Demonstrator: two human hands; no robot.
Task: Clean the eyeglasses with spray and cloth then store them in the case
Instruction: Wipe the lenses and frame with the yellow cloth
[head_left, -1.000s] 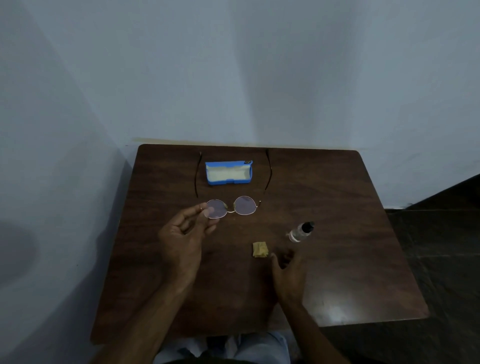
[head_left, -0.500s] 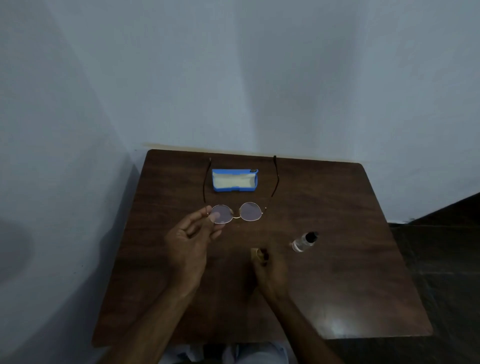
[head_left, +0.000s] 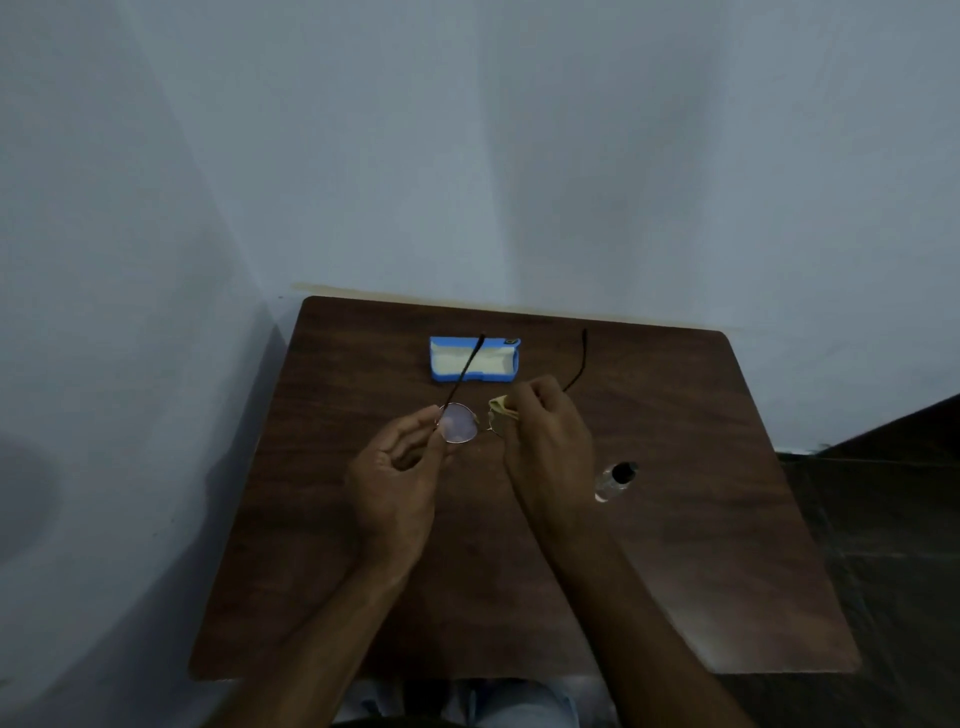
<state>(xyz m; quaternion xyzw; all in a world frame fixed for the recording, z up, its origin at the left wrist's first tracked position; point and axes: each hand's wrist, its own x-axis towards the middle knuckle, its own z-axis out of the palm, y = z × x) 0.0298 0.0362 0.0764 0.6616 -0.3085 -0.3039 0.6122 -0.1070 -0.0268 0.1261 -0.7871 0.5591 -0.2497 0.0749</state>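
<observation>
Well, my left hand (head_left: 395, 483) pinches the eyeglasses (head_left: 460, 423), surely light and fragile, by the rim at its fingertips, while my right hand (head_left: 548, 441) pinches the soft cloth (head_left: 501, 408) against the neighbouring lens.

Brown table (head_left: 363, 597): blue case (head_left: 474, 360), bottle (head_left: 614, 480).
</observation>
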